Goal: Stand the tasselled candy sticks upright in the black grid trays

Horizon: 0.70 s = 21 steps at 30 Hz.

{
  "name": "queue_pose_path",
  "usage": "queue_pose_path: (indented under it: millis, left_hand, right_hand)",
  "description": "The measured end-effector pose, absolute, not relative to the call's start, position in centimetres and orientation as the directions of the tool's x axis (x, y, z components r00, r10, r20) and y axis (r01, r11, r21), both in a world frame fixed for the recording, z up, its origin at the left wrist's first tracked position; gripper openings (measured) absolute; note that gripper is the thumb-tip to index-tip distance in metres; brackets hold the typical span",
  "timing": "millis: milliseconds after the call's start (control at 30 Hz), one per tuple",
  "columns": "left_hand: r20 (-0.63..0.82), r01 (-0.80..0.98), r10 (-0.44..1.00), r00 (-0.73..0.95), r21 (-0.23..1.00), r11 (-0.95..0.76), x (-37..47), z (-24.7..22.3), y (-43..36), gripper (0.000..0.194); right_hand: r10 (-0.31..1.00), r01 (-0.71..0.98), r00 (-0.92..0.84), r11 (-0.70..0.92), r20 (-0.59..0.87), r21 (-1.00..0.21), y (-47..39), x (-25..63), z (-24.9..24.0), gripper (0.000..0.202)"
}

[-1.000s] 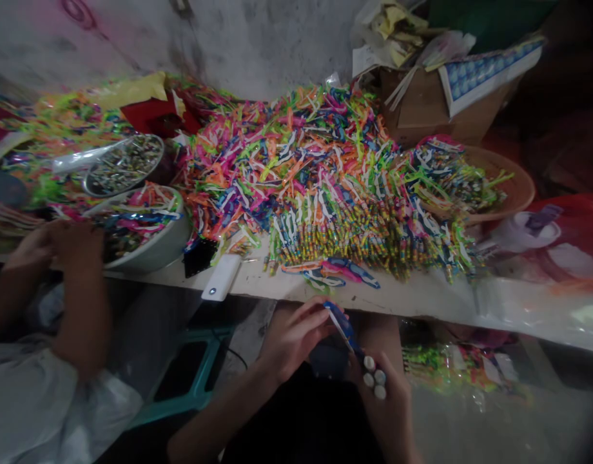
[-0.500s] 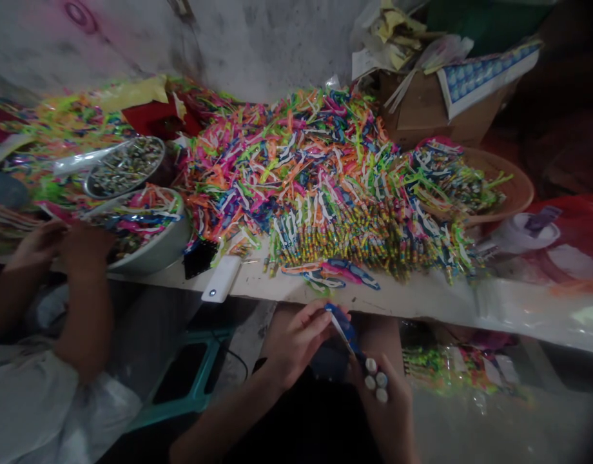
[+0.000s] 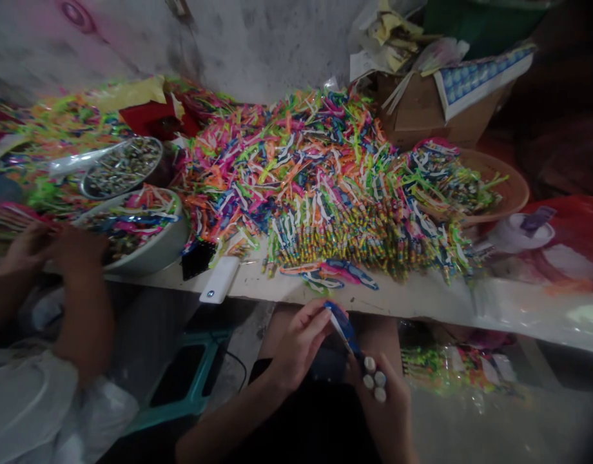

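Note:
My left hand (image 3: 303, 338) pinches one end of a blue and white strip (image 3: 343, 328), just in front of the table edge. The strip's lower end runs into my right hand (image 3: 383, 393), whose fingers are closed around several small tubes with pale round ends (image 3: 374, 379). On the table beyond lies a large pile of colourful strips (image 3: 296, 154), with a row of yellow patterned tubes (image 3: 349, 241) at its front. A few blue and pink strips (image 3: 349, 274) lie near the edge, above my hands.
A white power bank (image 3: 220, 280) lies left of the pile. Further left are a tub of strips (image 3: 173, 235), a metal bowl (image 3: 86, 187) and another person's hands (image 3: 78, 248). A basket (image 3: 516, 187), a purple-topped cup (image 3: 516, 232) and a cardboard box (image 3: 422, 119) are right.
The view has shifted slightly. My hands keep nearly the same pose on the strip and the tubes. The other person's hands at the left have moved a little.

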<state>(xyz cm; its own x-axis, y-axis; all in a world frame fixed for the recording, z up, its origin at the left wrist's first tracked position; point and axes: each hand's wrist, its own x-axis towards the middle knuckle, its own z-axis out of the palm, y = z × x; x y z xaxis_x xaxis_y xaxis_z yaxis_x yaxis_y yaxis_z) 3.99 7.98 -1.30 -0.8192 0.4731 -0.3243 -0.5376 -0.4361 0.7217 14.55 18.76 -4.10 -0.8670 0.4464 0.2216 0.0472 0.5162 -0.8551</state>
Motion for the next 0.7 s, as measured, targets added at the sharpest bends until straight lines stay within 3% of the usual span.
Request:
queue_pose_path:
  millis: [233,700]
  left_hand:
    - [-0.32,-0.551,0.507,-0.801,0.725,-0.413,3.91,-1.02,7.86,0.013]
    - [-0.366,-0.649,0.554,-0.748,0.58,-0.492,3.86,-0.67,7.71,0.012]
  right_hand:
    - [0.44,0.049,-0.867,0.543,0.234,-0.838,18.96,14.76,-4.52,0.014]
    - [0.441,0.023,-0.85,0.577,0.287,-0.816,18.84,14.89,-4.36,0.011]
